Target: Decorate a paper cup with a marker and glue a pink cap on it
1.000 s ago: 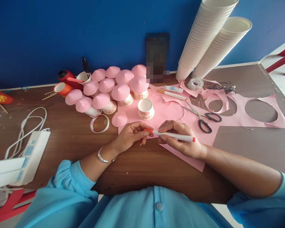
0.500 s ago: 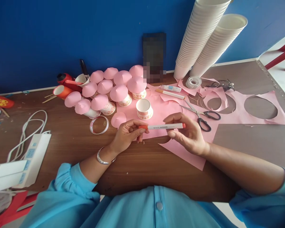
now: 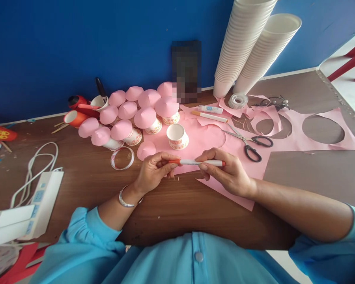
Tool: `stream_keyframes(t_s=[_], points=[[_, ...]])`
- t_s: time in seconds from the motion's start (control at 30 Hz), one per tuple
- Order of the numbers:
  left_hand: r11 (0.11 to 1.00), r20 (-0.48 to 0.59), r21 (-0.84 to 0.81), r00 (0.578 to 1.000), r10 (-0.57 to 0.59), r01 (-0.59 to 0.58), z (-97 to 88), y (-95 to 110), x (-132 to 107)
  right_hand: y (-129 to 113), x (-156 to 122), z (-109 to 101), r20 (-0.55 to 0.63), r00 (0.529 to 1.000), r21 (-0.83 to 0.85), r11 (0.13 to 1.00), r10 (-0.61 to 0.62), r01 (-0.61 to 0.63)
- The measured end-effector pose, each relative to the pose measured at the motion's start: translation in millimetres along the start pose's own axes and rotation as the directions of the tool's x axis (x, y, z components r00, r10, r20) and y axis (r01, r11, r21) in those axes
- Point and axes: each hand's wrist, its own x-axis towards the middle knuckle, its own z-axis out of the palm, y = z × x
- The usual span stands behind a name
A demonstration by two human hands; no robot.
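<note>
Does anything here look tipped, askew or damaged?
Two tall stacks of white cups lean steeply to the right at the back, and an orange cup lies on its side at left. The marker, gripped by left hand and right hand, looks intact.

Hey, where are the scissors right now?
In the head view, the scissors lie on the pink paper, right of centre, just beyond the right hand that holds the marker, and right of the open cup.

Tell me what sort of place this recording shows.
Probably a craft worktable, home or classroom unclear: pink paper sheet with round cut-outs, black-handled scissors and tall stacks of white paper cups sit there, while the left hand and right hand hold a white orange-capped marker pen.
</note>
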Motion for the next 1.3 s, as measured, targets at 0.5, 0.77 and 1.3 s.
stream_keyframes(t_s=[0.5,0.77,1.3], points=[[0.849,-0.202,0.495,0.926,0.32,-0.185,-18.4,-16.9,16.9,9.0,45.0,-63.6,-0.401,0.915,-0.284,0.956,-0.044,-0.079],[0.855,-0.074,0.487,0.967,0.243,-0.177,-15.4,5.3,30.6,34.3,50.0,-71.5,-0.22,0.964,-0.865,0.487,-0.15,-0.122],[0.997,-0.057,-0.076,0.998,0.026,-0.03,4.1,14.3,51.7,25.6,46.8,-62.1,-0.157,0.988,-0.931,0.333,-0.001,-0.148]])
